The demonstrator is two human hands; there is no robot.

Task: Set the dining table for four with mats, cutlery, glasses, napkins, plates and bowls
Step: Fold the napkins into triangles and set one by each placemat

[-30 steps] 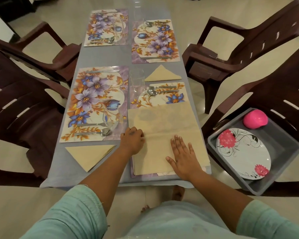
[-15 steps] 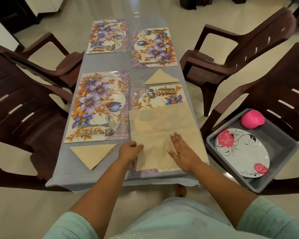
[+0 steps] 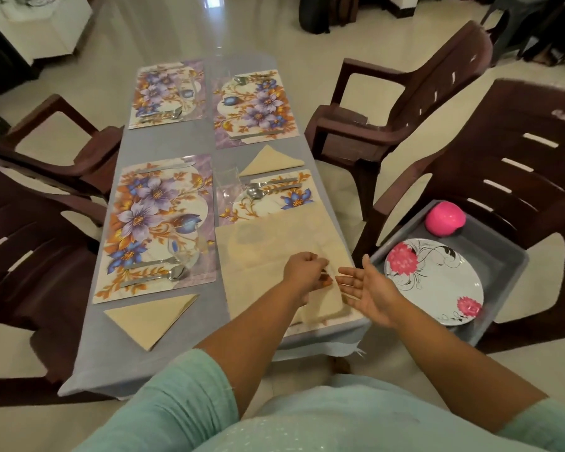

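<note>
Long table (image 3: 183, 350) under a grey-blue cloth, four flowered mats on it in two rows. Spread over the mat at the near right corner (image 3: 268, 203): a large beige napkin (image 3: 274, 246), unfolded, reaching the near edge and the right edge of the table. Left hand (image 3: 305, 272) over the napkin's near right part, fingers curled and pinching a raised fold of the cloth. Right hand (image 3: 369, 291) just beside it at the table's right edge, palm turned up and toward the left hand, fingers straight and relaxed, holding nothing; whether its fingertips touch the napkin cannot be told.

On the bare far strip of that same mat: fork and spoon (image 3: 261, 187) side by side, and a clear glass (image 3: 229, 187) at the mat's far left corner. Beyond the mat, a folded triangular napkin (image 3: 271, 159) near the right edge. Near left mat (image 3: 154, 223) with cutlery along its near side and a glass (image 3: 183, 252) by it, hard to make out. Second folded triangle (image 3: 150, 316) between that mat and the near edge of the table. Two more mats at the far end, each with cutlery.

Off the table to the right, on a brown plastic chair (image 3: 519, 164): a grey tub (image 3: 503, 288) holding a white plate (image 3: 434, 282) with pink flowers and a pink bowl (image 3: 445, 219) turned upside down at the tub's far corner.
</note>
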